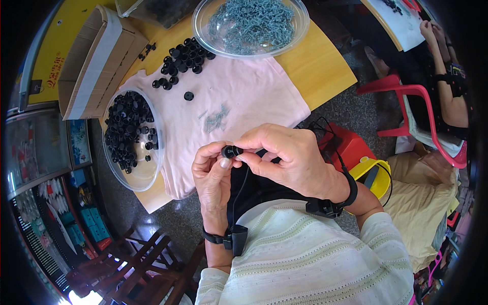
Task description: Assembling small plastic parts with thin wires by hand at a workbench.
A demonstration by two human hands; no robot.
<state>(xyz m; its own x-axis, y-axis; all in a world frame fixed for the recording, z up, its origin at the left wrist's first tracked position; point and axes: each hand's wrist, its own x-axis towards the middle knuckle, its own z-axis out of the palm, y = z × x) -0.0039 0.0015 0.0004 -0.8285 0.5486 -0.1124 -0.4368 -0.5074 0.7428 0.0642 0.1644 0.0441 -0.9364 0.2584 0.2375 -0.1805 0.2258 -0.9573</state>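
Note:
Close to my body, both hands meet on a small black round plastic part [230, 151]. My left hand [212, 170] pinches its left side between thumb and fingers. From the right, the thumb and forefinger of my right hand [277, 152] close on its other end. Whether it is one piece or two fitted together I cannot tell. Beyond my hands a pink cloth [183, 127] covers part of the table, with a small heap of grey-green screw-like bits [217, 119] on it. Loose black round parts [184, 57] lie at its far edge.
At the left a clear round tub [158, 152] holds many black parts. A clear bowl [201, 35] of grey-green bits stands at the far side. A cardboard box [96, 66] is at the far left. Another person's arm [450, 101] rests near a red chair [427, 96] at right.

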